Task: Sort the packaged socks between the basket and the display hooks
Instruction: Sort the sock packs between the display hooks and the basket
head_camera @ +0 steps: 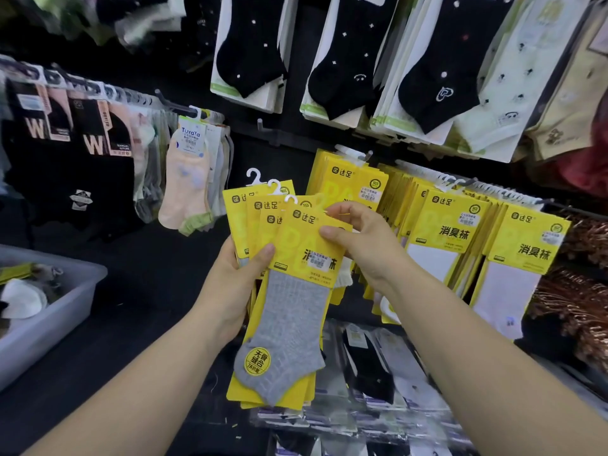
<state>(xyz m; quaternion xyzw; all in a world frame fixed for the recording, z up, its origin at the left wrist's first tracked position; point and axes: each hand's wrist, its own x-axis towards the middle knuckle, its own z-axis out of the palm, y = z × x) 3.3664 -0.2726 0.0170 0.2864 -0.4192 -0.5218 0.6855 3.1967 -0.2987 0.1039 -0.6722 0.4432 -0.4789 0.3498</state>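
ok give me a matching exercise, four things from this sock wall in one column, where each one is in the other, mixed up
Things
1. grey sock pack
2. peach sock pack
3. basket
4. black dotted socks

Places
a. hanging in the top row of the wall
b. low at the far left edge
c. front of the fan gripped by the left hand
d. hanging on a hook up and left of the hands

Pairs: 1-c, 2-d, 3-b, 4-a
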